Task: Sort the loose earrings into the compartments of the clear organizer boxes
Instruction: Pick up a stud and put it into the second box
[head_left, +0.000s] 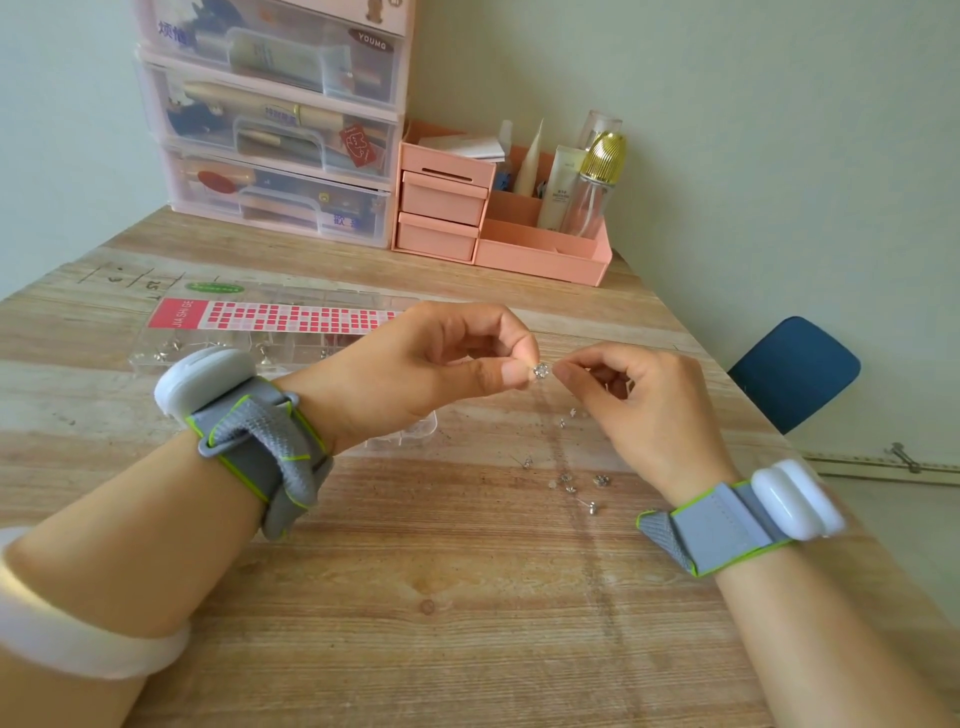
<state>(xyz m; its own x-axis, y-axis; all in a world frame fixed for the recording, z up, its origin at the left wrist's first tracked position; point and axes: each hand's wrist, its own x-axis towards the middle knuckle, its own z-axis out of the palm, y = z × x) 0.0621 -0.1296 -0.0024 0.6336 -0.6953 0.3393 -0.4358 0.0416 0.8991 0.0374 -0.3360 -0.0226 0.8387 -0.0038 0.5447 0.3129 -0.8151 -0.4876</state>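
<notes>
Both our hands pinch one tiny earring (541, 370) between fingertips, left hand (415, 369) and right hand (644, 405) meeting mid-table. We judge it light, hard and slippery, best held by its post. At ten o'clock the clear box (218, 351) holds a few studs; loose earrings (566, 480) lie at five o'clock.

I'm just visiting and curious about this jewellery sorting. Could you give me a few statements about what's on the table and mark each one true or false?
1. Both hands, left hand and right hand, pinch one small earring between them. True.
2. Loose earrings lie on the wooden table. True.
3. The clear organizer box holds nothing. False: small earrings sit in its compartments.
4. The pink desk organizer stands beside the person's right wrist. False: it stands at the table's far edge.
</notes>
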